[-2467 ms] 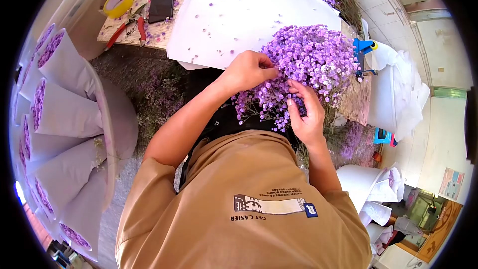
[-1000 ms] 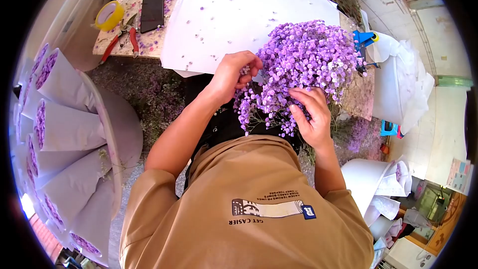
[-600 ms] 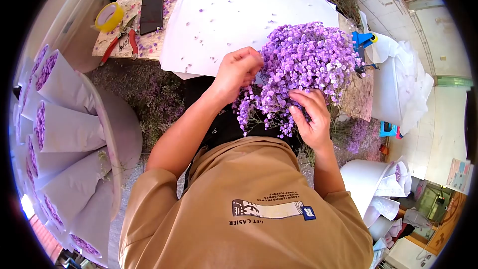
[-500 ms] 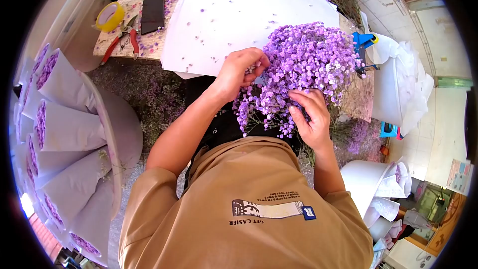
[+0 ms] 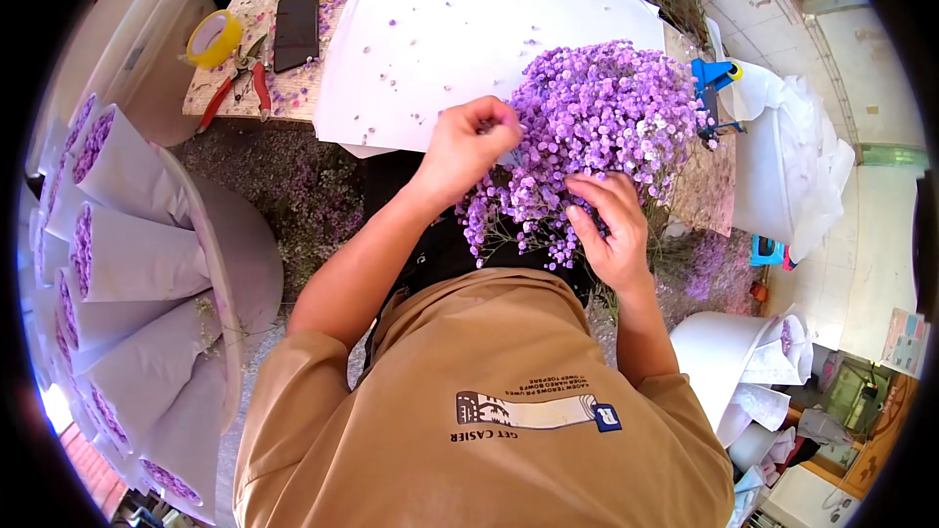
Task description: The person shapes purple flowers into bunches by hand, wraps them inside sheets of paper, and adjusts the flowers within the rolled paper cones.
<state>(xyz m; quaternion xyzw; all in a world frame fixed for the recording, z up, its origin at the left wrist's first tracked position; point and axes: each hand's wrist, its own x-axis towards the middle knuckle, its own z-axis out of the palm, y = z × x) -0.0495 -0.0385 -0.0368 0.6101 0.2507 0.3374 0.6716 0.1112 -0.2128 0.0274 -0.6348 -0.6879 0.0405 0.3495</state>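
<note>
A full bunch of purple baby's breath (image 5: 606,117) is in front of me, over the table's near edge, its thin stems partly showing below. At its left side is my left hand (image 5: 468,149), thumb and fingers pinched together; whatever lies between the fingertips is too small or hidden to name. My right hand (image 5: 616,230) holds the lower right of the bunch, with its fingers curled against the blossoms and the thumb below them. White wrapping paper (image 5: 430,39), dotted with loose petals, lies flat on the table behind the bunch.
Left on the table (image 5: 256,10) are a phone (image 5: 296,31), red-handled pruning shears (image 5: 240,86) and a yellow tape roll (image 5: 214,38). A large tub (image 5: 240,264) of wrapped bouquets stands at left. A blue tape dispenser (image 5: 712,88) sits at the right edge.
My left hand's fingers have closed more tightly into a pinch, and the hand has turned slightly beside the blossoms. My right hand stays in place on the bunch.
</note>
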